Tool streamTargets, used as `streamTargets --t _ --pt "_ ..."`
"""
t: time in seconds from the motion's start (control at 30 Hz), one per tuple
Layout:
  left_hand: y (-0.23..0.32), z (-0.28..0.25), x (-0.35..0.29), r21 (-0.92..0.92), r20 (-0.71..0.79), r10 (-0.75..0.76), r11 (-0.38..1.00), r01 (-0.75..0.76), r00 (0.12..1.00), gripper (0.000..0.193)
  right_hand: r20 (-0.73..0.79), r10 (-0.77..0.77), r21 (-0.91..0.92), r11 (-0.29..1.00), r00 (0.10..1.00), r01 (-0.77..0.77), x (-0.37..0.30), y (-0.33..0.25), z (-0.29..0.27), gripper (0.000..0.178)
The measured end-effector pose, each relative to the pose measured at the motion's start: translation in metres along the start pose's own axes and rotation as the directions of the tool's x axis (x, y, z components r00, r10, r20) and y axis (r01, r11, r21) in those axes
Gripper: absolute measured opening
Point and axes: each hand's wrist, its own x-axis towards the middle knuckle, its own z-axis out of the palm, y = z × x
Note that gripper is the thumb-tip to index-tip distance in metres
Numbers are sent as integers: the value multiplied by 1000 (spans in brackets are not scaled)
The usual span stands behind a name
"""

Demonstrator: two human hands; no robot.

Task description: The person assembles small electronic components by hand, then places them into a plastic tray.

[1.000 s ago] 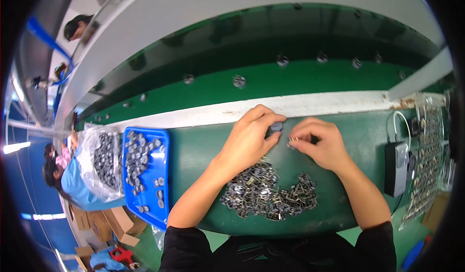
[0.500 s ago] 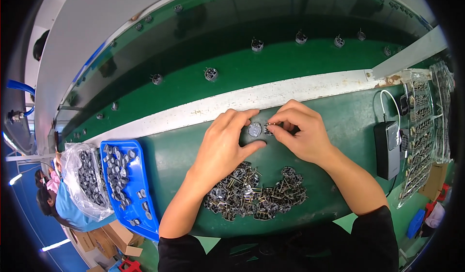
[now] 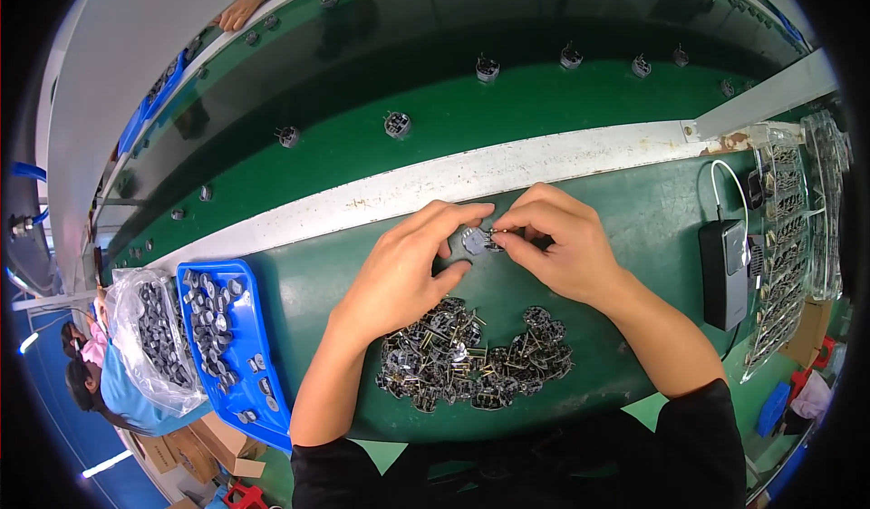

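Observation:
Between my hands stands a round grey plastic cap (image 3: 473, 240) on the green tabletop. My right hand (image 3: 560, 248) pinches a small circuit board (image 3: 493, 240) with metal pins between thumb and fingertips, right against the cap's right side; fingers hide part of the board. My left hand (image 3: 403, 264) curves around the cap's left side, thumb and index finger spread apart, holding nothing. Just below my hands lies a heap of similar small boards (image 3: 476, 359) with long metal pins.
At left are a blue tray (image 3: 265, 328) of grey caps and a clear bag (image 3: 159, 337) of more caps. A conveyor belt (image 3: 507, 110) carrying spaced parts runs beyond a white rail (image 3: 399, 190). At right sit a black-and-grey power bank (image 3: 725, 273) and clear trays of parts (image 3: 784, 237).
My right hand has brought the circuit board left against the cap. My left thumb has drawn back from it. Another person's hand now shows at the far upper left, beside a blue tray.

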Motion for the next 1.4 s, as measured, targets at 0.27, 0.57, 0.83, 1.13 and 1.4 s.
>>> streamTargets --t 0.27,0.57,0.83,1.13,1.4 --pt "-1 18 0 109 -126 82 992 -68 989 60 18 -220 -220 951 975 219 0 2 7 18" --pt "-5 23 -1 115 -152 117 988 -100 981 59 30 -272 -291 918 962 269 0 1 10 21" --pt "-5 24 1 113 -175 116 989 -97 978 60 46 -269 -338 902 962 269 1 -2 10 19" --pt "-5 25 -3 112 -190 123 988 -103 974 60 52 -246 -438 865 968 243 -4 -6 15 16" --pt "-8 21 -7 177 -223 386 919 -353 895 48 5 -133 -330 935 991 127 -4 -5 15 17"
